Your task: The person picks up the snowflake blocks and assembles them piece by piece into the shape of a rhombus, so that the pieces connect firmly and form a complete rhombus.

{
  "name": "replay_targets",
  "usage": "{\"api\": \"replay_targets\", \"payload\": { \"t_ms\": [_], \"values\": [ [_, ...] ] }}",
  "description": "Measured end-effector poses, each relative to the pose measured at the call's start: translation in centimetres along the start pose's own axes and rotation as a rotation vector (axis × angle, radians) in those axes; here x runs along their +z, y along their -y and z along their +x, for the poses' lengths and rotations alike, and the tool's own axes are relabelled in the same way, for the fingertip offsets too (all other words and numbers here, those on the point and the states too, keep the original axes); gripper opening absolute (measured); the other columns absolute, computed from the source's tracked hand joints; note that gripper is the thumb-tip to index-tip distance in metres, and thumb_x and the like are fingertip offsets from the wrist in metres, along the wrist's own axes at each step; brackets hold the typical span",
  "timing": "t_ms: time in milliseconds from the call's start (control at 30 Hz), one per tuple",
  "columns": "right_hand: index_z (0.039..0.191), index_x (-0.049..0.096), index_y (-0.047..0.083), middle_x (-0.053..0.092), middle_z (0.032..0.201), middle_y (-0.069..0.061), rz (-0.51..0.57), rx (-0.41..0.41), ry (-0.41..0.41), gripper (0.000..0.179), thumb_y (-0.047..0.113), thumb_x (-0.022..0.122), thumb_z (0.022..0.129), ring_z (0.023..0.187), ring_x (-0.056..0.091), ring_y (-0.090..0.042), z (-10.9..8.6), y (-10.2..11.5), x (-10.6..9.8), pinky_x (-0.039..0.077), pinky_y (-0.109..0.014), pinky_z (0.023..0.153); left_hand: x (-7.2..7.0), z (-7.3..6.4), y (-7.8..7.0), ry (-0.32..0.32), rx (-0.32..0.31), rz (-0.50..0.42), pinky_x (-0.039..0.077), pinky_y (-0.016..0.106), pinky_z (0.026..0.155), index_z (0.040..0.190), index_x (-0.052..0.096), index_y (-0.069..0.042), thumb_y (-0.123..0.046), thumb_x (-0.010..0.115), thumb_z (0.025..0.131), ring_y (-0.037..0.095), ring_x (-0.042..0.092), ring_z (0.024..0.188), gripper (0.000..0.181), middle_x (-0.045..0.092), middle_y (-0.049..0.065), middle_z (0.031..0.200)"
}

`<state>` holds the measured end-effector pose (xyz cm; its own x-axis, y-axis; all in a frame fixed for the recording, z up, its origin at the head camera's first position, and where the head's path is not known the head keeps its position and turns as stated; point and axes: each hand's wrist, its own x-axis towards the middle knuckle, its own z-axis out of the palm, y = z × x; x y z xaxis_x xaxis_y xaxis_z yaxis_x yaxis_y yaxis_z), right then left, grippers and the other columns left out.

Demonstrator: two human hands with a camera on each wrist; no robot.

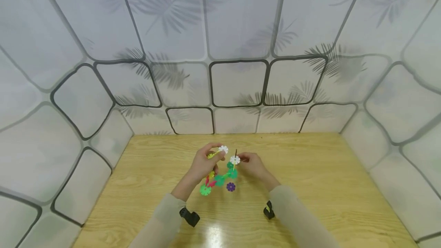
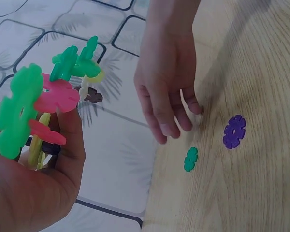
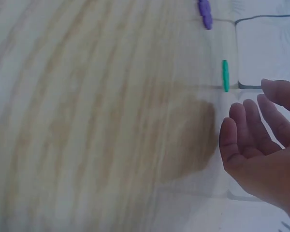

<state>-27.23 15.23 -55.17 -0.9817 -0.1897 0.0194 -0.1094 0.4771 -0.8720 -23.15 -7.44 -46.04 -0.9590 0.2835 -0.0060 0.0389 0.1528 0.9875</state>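
Note:
My left hand (image 1: 202,164) grips a curved chain of interlocking plastic snowflake discs, its fingers curled round the yellow and dark pieces. A white disc (image 1: 223,149) shows at the thumb tip. Along the chain come a bright green disc (image 2: 20,111), a pink disc (image 2: 60,96) and several more green ones (image 1: 219,180). At the far end are another white disc (image 1: 235,160) and a brown disc (image 2: 93,94). My right hand (image 3: 261,135) is beside that end, fingers loosely bent with nothing between them. In the head view its fingertips overlap the brown disc.
On the wooden table (image 1: 310,171) lie a loose purple disc (image 2: 235,131) and a loose green disc (image 2: 191,159), both under the chain and near the right hand. Patterned cloth walls (image 1: 237,83) close off the back and both sides.

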Motion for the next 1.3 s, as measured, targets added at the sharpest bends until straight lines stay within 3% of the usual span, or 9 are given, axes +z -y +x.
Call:
{"api": "replay_targets", "payload": {
  "t_ms": [133, 267, 400, 700, 1167, 1300],
  "values": [
    [0.113, 0.076, 0.000, 0.076, 0.102, -0.009, -0.027, -0.018, 0.021, 0.020, 0.009, 0.075, 0.095, 0.095, 0.069, -0.020, -0.1, -0.3, 0.3, 0.062, -0.041, 0.091, -0.1, 0.2, 0.1, -0.030, -0.002, -0.004, 0.051, 0.022, 0.046, 0.143, 0.061, -0.011, -0.023, 0.067, 0.106, 0.008, 0.056, 0.046, 0.040, 0.073, 0.022, 0.104],
    [0.113, 0.076, 0.000, 0.074, 0.097, -0.006, -0.038, -0.021, 0.034, 0.020, 0.009, 0.075, 0.095, 0.092, 0.067, -0.017, 0.1, -0.6, 0.6, 0.062, -0.037, 0.087, -0.3, 0.2, 0.1, -0.059, 0.000, -0.026, 0.051, 0.021, 0.045, 0.141, 0.062, -0.009, -0.021, 0.068, 0.105, 0.008, 0.055, 0.045, 0.039, 0.073, 0.024, 0.104],
    [0.117, 0.076, 0.000, 0.073, 0.096, -0.005, -0.070, -0.032, 0.039, 0.024, 0.008, 0.073, 0.095, 0.089, 0.064, -0.015, 0.5, -1.3, 1.0, 0.059, -0.033, 0.082, -0.5, 0.3, 0.2, -0.090, 0.000, -0.041, 0.050, 0.020, 0.044, 0.141, 0.062, -0.009, -0.020, 0.068, 0.105, 0.008, 0.055, 0.045, 0.038, 0.073, 0.025, 0.105],
    [0.127, 0.075, 0.005, 0.066, 0.099, -0.006, -0.118, -0.002, 0.057, 0.038, 0.015, 0.078, 0.090, 0.091, 0.058, -0.018, 0.6, -1.3, 1.6, 0.055, -0.036, 0.082, -0.7, 0.3, 0.2, -0.187, -0.023, -0.064, 0.051, 0.020, 0.045, 0.140, 0.063, -0.012, -0.016, 0.067, 0.105, 0.009, 0.054, 0.045, 0.035, 0.074, 0.011, 0.095],
    [0.116, 0.079, 0.005, 0.064, 0.096, -0.006, -0.238, -0.014, 0.048, 0.027, 0.014, 0.081, 0.090, 0.089, 0.056, -0.019, 0.3, 0.1, 1.9, 0.054, -0.037, 0.081, -1.0, 0.3, 0.5, -0.189, -0.011, -0.083, 0.050, 0.020, 0.045, 0.139, 0.063, -0.008, -0.016, 0.068, 0.105, 0.011, 0.053, 0.044, 0.036, 0.073, 0.009, 0.091],
    [0.111, 0.075, 0.005, 0.064, 0.097, -0.006, -0.231, 0.000, 0.050, 0.024, 0.012, 0.081, 0.089, 0.090, 0.058, -0.019, 0.3, 0.2, 1.8, 0.055, -0.037, 0.082, -1.1, 0.2, 0.5, -0.178, -0.019, -0.082, 0.050, 0.020, 0.046, 0.139, 0.063, -0.011, -0.015, 0.067, 0.105, 0.011, 0.053, 0.044, 0.035, 0.074, 0.015, 0.095]
  ]
}}
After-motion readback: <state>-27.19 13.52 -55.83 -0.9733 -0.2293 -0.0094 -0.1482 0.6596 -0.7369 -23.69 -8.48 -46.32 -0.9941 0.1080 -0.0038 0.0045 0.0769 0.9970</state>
